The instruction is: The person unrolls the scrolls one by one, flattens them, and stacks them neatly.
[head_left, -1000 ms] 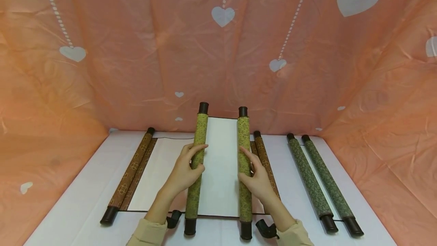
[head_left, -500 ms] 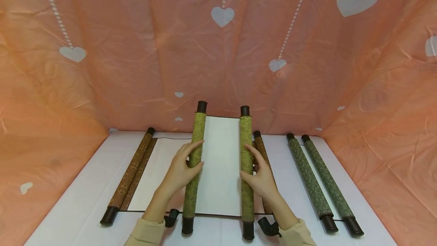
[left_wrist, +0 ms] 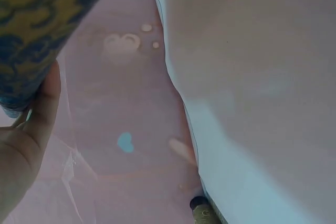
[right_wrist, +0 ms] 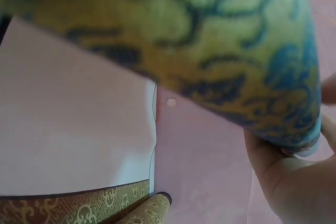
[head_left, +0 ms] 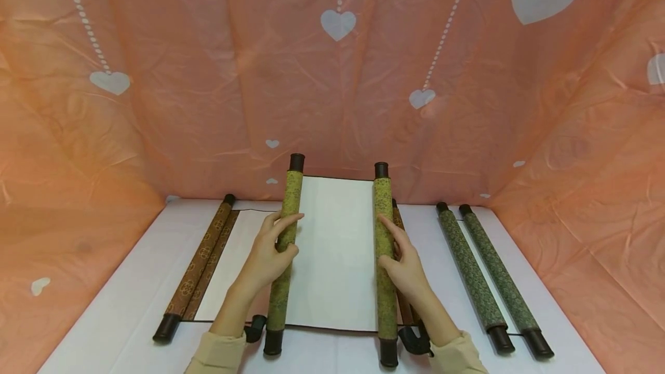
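Now holding green scroll half unrolled, left hand and right hand fingers curled around each roller, more rolled.

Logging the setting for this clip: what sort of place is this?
Probably a makeshift recording booth, not a home or workshop: a white table walled by peach heart-print sheeting, with only hanging scrolls laid out, a yellow-green scroll held half unrolled.

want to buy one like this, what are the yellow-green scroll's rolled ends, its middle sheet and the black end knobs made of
Rolled ends of the yellow-green scroll: seemingly woven brocade cloth, matte, with a dark scrolling pattern on yellow-green. Middle sheet: likely paper or silk, plain white, smooth and flat with a thin dark edge line. End knobs: dark, slightly glossy cylinders, perhaps lacquered wood or plastic; the look leaves it open.
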A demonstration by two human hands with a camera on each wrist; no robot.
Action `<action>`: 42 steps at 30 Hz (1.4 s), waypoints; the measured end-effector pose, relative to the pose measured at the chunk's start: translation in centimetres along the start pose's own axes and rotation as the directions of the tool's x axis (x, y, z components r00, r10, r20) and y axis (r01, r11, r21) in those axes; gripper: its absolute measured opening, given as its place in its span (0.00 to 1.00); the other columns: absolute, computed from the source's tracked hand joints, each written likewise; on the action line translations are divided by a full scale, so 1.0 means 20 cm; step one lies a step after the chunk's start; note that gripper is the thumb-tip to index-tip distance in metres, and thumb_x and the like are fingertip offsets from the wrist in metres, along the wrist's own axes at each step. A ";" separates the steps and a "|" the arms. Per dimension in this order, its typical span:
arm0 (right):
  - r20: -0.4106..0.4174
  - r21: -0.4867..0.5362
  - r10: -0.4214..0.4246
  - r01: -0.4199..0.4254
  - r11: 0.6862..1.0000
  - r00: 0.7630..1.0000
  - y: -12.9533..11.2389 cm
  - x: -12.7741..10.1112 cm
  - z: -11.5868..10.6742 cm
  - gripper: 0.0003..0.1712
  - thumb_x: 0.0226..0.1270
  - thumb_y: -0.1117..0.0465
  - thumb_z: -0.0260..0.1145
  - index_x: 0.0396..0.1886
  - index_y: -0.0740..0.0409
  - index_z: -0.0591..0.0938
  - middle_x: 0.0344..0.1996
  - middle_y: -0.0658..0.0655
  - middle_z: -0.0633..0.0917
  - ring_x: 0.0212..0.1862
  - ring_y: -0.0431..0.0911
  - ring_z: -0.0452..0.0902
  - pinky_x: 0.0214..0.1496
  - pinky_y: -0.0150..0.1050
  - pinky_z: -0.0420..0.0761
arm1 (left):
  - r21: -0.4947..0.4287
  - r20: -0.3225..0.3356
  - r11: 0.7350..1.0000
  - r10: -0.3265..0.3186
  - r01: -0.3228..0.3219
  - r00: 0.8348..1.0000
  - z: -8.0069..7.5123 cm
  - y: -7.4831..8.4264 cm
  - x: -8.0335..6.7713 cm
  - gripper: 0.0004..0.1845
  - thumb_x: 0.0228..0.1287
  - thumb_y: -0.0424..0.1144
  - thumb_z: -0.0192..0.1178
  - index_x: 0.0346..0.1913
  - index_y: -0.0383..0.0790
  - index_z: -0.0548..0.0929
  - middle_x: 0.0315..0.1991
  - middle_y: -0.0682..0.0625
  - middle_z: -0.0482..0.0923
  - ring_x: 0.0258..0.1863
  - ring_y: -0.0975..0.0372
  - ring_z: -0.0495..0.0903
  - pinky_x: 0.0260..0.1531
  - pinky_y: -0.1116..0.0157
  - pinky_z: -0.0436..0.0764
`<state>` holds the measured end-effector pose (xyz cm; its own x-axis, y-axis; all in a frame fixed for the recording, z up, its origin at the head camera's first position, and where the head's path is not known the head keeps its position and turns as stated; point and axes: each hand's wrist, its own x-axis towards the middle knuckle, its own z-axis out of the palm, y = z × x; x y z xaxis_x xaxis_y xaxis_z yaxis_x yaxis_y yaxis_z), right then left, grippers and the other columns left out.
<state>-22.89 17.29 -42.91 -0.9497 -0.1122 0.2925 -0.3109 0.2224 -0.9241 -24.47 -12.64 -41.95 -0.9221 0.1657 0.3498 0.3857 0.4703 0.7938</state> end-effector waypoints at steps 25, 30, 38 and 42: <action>0.041 -0.072 -0.035 0.037 0.997 0.999 -0.05 0.00 -0.16 0.53 0.61 0.81 0.62 0.83 0.42 0.63 0.81 0.57 0.60 0.70 0.59 0.65 0.45 0.37 0.74 | 0.040 0.064 0.997 0.061 -0.064 0.996 -0.14 -0.01 -0.01 0.39 0.64 0.26 0.67 0.76 0.56 0.72 0.74 0.44 0.66 0.58 0.48 0.74 0.38 0.58 0.77; 0.041 -0.098 -0.024 0.028 0.995 0.999 -0.06 -0.01 -0.20 0.51 0.61 0.81 0.57 0.82 0.41 0.64 0.82 0.56 0.58 0.82 0.62 0.48 0.47 0.45 0.70 | 0.040 0.074 0.999 0.022 -0.025 0.997 -0.15 0.00 -0.01 0.36 0.64 0.26 0.62 0.74 0.56 0.75 0.74 0.38 0.61 0.47 0.47 0.72 0.33 0.57 0.72; 0.055 -0.063 -0.035 0.039 0.997 0.998 -0.06 0.00 -0.20 0.50 0.63 0.74 0.73 0.81 0.40 0.66 0.80 0.53 0.60 0.77 0.63 0.59 0.57 0.34 0.77 | 0.081 0.047 0.996 0.040 -0.044 0.998 -0.15 0.00 -0.01 0.33 0.63 0.34 0.74 0.71 0.54 0.79 0.73 0.37 0.64 0.60 0.38 0.74 0.49 0.42 0.79; 0.041 -0.086 -0.054 0.058 0.995 0.998 -0.05 0.01 -0.21 0.49 0.63 0.73 0.74 0.80 0.41 0.68 0.78 0.52 0.64 0.69 0.55 0.68 0.57 0.34 0.76 | 0.085 0.030 0.994 0.062 -0.064 0.998 -0.15 -0.01 0.00 0.35 0.60 0.34 0.77 0.70 0.53 0.80 0.72 0.37 0.66 0.72 0.37 0.65 0.59 0.35 0.73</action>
<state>-22.90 21.19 -40.96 -0.9290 -0.1635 0.3320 -0.3673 0.2980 -0.8811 -24.33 -15.38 -40.53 -0.8969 0.2203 0.3835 0.4400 0.5307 0.7244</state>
